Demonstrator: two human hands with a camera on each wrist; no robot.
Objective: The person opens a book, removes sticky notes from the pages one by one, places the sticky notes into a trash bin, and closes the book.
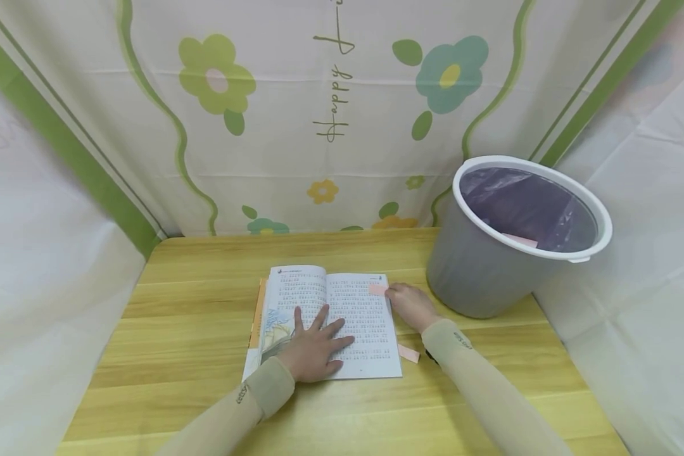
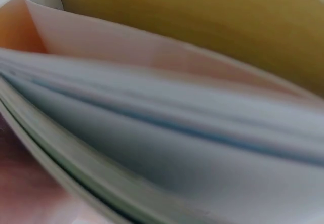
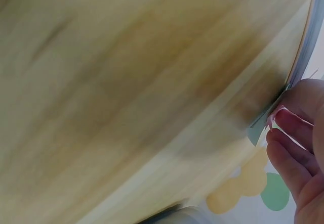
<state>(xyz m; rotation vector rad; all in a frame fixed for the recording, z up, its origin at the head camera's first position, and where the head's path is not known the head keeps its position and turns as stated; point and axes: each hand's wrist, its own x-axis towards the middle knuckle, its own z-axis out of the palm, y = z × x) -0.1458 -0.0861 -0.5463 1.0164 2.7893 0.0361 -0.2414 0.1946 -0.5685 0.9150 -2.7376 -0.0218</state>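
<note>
An open book [image 1: 360, 329] lies on the wooden table, with printed text on both pages and a picture low on the left page. My left hand [image 1: 312, 348] rests on it with spread fingers, across the lower pages and the fold. At the right page's upper outer edge, my right hand [image 1: 413, 306] pinches the end of a pink sticky note [image 1: 377, 289] that lies on the page. Lower down, a second pink strip [image 1: 408, 353] sticks out past the book's right edge. Blurred page edges [image 2: 167, 118] fill the left wrist view. The right wrist view shows the pinching fingers [image 3: 291, 155].
A grey bin [image 1: 479, 266] with a white rim and a dark liner stands at the table's right side, beyond my right hand. Inside it lies a pink piece [image 1: 520, 240]. A flowered cloth [image 1: 342, 158] hangs behind the table [image 1: 177, 316].
</note>
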